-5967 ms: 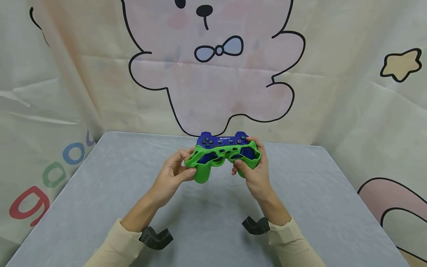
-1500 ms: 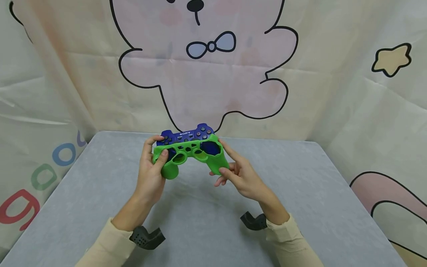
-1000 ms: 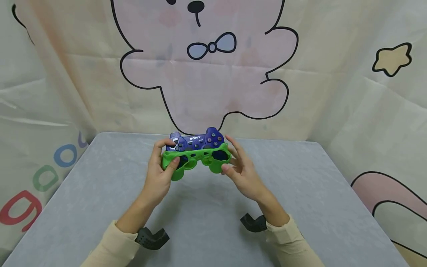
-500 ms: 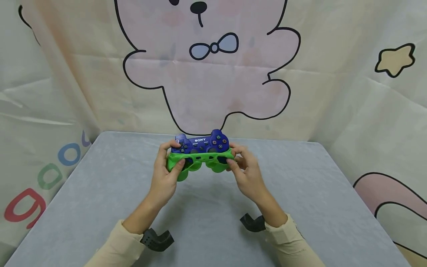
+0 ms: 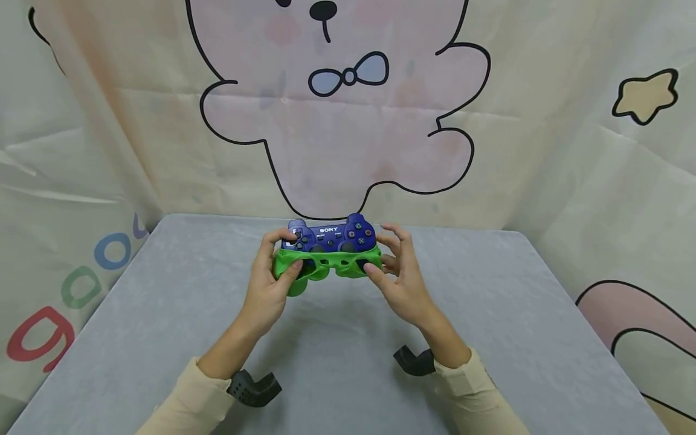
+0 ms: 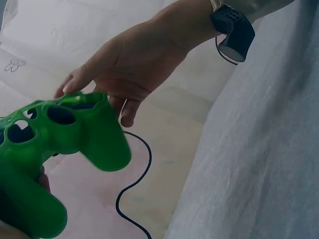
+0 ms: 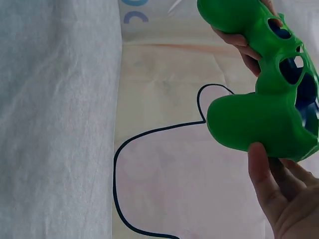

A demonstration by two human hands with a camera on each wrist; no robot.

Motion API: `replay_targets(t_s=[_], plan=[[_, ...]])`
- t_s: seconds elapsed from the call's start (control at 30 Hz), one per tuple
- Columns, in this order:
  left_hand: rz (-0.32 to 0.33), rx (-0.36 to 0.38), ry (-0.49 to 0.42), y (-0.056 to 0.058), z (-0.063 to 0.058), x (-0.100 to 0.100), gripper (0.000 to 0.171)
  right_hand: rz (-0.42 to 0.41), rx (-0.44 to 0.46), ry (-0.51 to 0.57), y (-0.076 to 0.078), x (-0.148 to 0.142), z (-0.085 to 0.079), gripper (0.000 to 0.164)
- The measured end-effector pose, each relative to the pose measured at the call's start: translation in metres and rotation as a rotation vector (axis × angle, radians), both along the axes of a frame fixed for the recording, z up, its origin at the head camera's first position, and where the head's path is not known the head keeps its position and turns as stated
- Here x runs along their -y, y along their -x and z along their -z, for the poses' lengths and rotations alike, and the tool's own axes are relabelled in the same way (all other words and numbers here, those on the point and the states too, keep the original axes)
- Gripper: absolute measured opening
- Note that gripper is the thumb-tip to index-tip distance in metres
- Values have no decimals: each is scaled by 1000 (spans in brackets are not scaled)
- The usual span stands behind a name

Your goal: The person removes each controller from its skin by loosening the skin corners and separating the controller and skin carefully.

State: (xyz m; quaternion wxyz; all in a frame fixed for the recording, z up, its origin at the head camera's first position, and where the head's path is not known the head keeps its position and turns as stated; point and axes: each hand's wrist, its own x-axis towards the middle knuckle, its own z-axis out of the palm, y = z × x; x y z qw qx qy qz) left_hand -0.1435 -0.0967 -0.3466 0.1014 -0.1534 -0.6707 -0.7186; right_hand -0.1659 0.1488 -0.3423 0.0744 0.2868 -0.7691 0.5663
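Observation:
In the head view, a blue Sony game controller (image 5: 328, 237) is held above the table, its upper face with buttons exposed. A green silicone cover (image 5: 296, 287) with cut-out holes wraps its lower part and handles. My left hand (image 5: 266, 296) grips the left end, thumb on the cover and index finger over the direction pad. At the right end, my right hand (image 5: 406, 290) pinches the cover, thumb in front, index finger raised off it. The right wrist view shows that thumb (image 7: 259, 169) against the cover's handle (image 7: 244, 119), other fingers partly hidden behind.
A grey cloth-covered table (image 5: 348, 374) lies beneath both hands. Behind it hangs a printed curtain (image 5: 348, 133) with a cartoon bear, and the curtain continues along both sides. Each wrist bears a black camera mount (image 5: 254, 389).
Since six seconds ago the controller has shifted left, and my left thumb has come over the cover's face. In the last half second my right index finger has lifted away.

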Motion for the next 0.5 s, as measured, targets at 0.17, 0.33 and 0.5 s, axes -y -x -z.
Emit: replay_targets(t_s=[0.17, 0.33, 0.5], plan=[[101, 17, 8, 2, -2, 1, 31, -123, 30, -67, 3, -4, -1, 78], [189, 96, -35, 0, 0, 4, 33, -210, 103, 12, 3, -6, 2, 74], [250, 123, -58, 0, 2, 5, 32, -244, 180, 98, 4, -6, 4, 77]])
